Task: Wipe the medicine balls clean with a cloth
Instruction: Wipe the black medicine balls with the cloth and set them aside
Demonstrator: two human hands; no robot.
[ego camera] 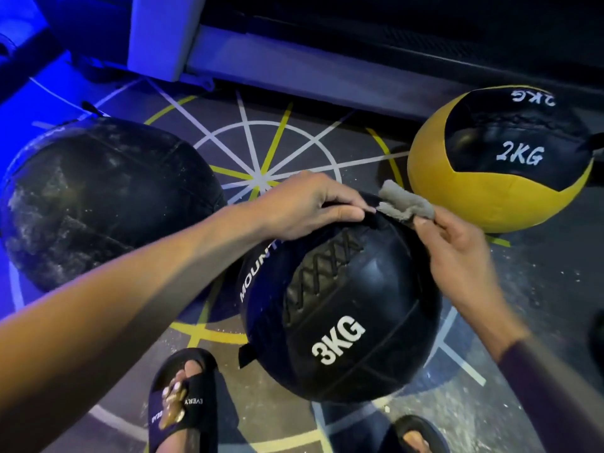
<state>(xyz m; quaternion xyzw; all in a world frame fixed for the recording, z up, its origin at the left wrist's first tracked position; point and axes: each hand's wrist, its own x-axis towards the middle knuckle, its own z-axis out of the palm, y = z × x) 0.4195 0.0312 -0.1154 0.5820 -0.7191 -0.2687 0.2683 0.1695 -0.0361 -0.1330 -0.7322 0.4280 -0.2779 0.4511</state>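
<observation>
A black 3KG medicine ball [343,315] with crossed lacing sits on the floor in front of me. My left hand [310,207] lies on its top, the thumb and fingers pinching a fold or tab of the black cover. My right hand [457,256] pinches a small grey cloth [405,204] against the ball's upper right edge. A larger black ball [104,197], dusty and streaked white, rests to the left. A yellow and black 2KG ball [503,158] lies at the right rear.
The dark floor [268,152] carries white and yellow lines radiating from a circle. My feet in black slides [186,403] stand just below the 3KG ball. A pale machine base [294,63] runs along the back. Blue light falls at the left.
</observation>
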